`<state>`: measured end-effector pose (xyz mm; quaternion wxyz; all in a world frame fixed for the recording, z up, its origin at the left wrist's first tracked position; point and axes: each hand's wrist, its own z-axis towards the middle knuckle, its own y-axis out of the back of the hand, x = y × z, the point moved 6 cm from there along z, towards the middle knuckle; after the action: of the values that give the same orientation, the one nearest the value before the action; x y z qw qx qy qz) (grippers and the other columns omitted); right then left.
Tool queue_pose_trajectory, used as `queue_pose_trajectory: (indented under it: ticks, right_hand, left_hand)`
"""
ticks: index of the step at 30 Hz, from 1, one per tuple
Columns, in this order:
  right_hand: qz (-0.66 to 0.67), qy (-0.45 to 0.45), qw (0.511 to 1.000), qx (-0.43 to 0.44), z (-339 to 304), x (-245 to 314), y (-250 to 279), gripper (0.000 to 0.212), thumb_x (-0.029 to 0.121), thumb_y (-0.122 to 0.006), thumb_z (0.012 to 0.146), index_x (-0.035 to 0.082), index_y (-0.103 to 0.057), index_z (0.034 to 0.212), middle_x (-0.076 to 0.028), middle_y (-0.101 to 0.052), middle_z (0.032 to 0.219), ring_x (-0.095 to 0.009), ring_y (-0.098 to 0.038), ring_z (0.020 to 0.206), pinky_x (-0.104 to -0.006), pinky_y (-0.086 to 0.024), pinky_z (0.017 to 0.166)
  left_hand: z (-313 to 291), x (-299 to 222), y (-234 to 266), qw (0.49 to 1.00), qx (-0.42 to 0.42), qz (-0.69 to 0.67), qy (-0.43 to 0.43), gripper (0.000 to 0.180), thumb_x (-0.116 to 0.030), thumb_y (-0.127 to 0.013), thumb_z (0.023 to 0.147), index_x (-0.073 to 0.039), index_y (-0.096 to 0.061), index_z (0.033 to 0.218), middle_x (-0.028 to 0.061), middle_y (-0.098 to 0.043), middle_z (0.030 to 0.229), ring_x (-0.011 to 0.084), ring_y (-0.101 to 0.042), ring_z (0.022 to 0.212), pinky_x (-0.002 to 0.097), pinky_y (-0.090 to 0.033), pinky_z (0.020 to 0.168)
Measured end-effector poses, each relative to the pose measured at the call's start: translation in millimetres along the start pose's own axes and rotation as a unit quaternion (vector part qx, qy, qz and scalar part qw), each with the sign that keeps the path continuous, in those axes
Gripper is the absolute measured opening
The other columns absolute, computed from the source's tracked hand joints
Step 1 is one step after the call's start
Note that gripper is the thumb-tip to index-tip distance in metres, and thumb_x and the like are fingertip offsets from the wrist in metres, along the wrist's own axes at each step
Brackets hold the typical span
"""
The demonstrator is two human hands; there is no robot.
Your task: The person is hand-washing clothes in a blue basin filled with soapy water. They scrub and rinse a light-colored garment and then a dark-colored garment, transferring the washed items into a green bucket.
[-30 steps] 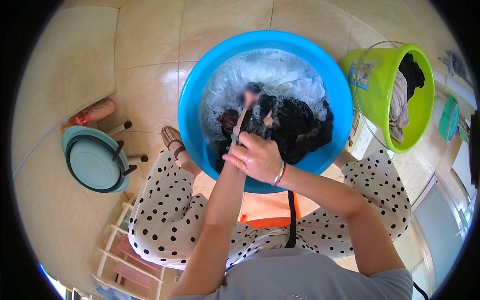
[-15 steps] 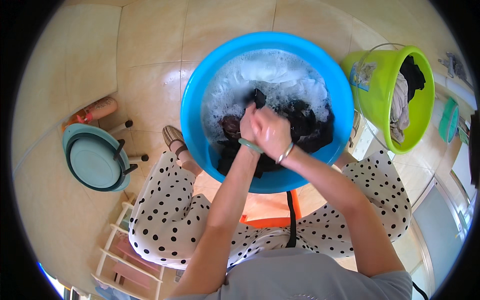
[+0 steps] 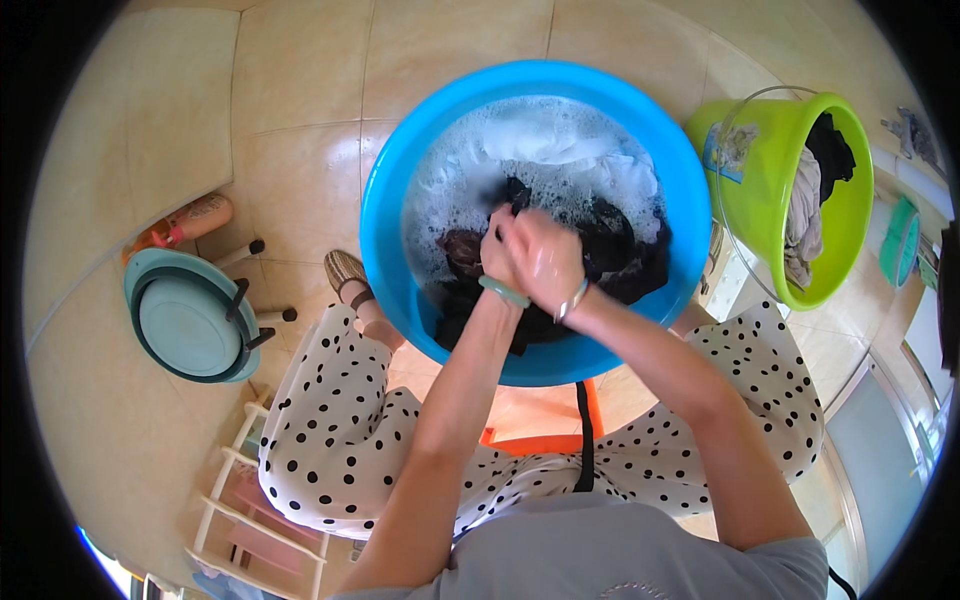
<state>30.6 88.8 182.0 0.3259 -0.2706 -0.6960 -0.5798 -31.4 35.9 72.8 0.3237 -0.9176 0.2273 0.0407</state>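
Observation:
Both my hands are together over a blue basin of sudsy water. My left hand, below a green bangle, is closed on a wet black cloth. Pressed against it, my right hand, with a silver bangle at the wrist, is closed on the same cloth. A bit of the cloth sticks up beyond the fingers, partly blurred. Around and under the hands lie more dark garments and a dark brown piece. Pale fabric floats in foam on the far side.
At the right a lime green bucket leans, holding grey and black clothes. A folding teal basin and an orange-pink bottle are at the left. Below them is a white rack. An orange stool shows between my knees.
My hands stay pressed together on the black cloth over the basin. The right hand has shifted and turned slightly against the left.

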Motion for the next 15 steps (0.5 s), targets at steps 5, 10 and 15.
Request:
queue_pose_trajectory:
  ticks: [5, 10, 15]
  right_hand:
    - [-0.043, 0.095, 0.993, 0.051, -7.8, 13.4, -5.1, 0.017, 0.015, -0.063, 0.08, 0.006, -0.051, 0.071, -0.014, -0.055, 0.07, -0.033, -0.059, 0.061, -0.0409, -0.047, 0.051]
    - [-0.154, 0.014, 0.987, -0.05, 55.0, -99.0, 3.6, 0.028, 0.028, -0.058, 0.09, 0.008, -0.054, 0.071, -0.015, -0.056, 0.069, -0.037, -0.057, 0.064, -0.0449, -0.046, 0.055]
    - [-0.172, 0.122, 0.978, -0.002, 32.4, -98.7, -3.5, 0.021, 0.024, -0.061, 0.086, 0.009, -0.057, 0.099, -0.013, -0.057, 0.106, -0.033, -0.059, 0.091, -0.0464, -0.047, 0.069]
  left_hand:
    - [-9.9, 2.3, 1.4, 0.994, -0.104, -0.02, 0.038, 0.026, -0.04, -0.052, 0.091, -0.015, -0.057, 0.085, -0.003, -0.051, 0.069, 0.0138, -0.052, 0.06, 0.027, -0.043, 0.056]
    - [-10.1, -7.1, -32.4, 0.959, -0.22, 0.176, 0.038, 0.039, -0.04, -0.05, 0.093, -0.011, -0.056, 0.117, 0.0011, -0.063, 0.11, 0.0175, -0.059, 0.101, 0.0341, -0.045, 0.09]
    - [32.2, -37.0, -2.1, 0.995, -0.064, 0.08, 0.001, 0.039, -0.034, -0.054, 0.092, -0.017, -0.05, 0.127, 0.0039, -0.054, 0.127, 0.022, -0.047, 0.118, 0.0426, -0.036, 0.1]
